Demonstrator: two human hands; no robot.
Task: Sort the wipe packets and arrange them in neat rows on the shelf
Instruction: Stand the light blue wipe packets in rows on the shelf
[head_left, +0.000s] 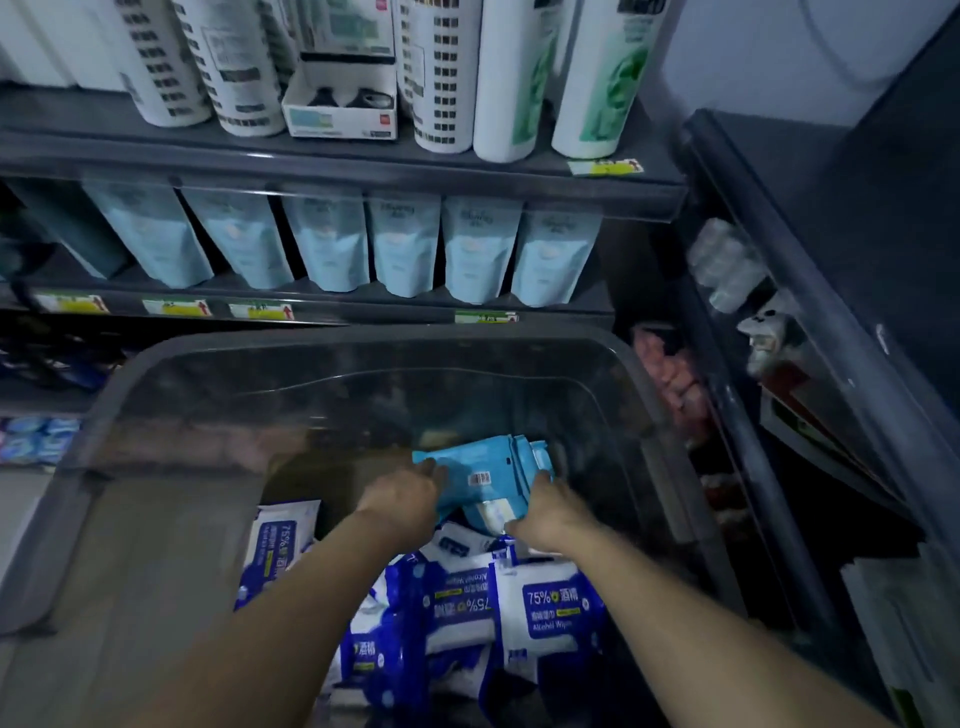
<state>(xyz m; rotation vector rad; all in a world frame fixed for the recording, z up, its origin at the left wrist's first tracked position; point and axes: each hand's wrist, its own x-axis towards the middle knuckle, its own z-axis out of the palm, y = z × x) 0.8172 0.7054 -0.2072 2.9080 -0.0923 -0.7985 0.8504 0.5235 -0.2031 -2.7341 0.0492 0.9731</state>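
Head view, near to far. In the foreground, blue-and-white alcohol wipe packets (540, 608) lie loosely heaped, some overlapping and some tilted, in the near part of a grey storage bin (363, 335); one more lies apart against the bin's left side. Just beyond them, at mid-bin, both forearms converge on a small stack of light-blue packets (488, 465), barcode side up. The left hand (408, 499) grips the stack's left end and the right hand (550, 512) grips its right end, fingers curled over the edges; neither hand is free. The stack appears slightly raised above the heap, though whether it has fully cleared the packets below cannot be told. The step in hand is judged to be lifting out one sort, the light-blue kind, while the alcohol wipes remain in the bin. To do it well, the edges should be squared between the two palms before the lift, so that the packets travel as one block and no inner packet slips out; the lift should clear the far rim before moving forward. Beyond the bin, a dark shelf (171, 291) carries a row of upright pale-blue pouches (402, 244) above yellow price labels (262, 310). Which shelf is to receive the packets cannot be told. Farthest, the upper shelf holds white canisters (244, 67).
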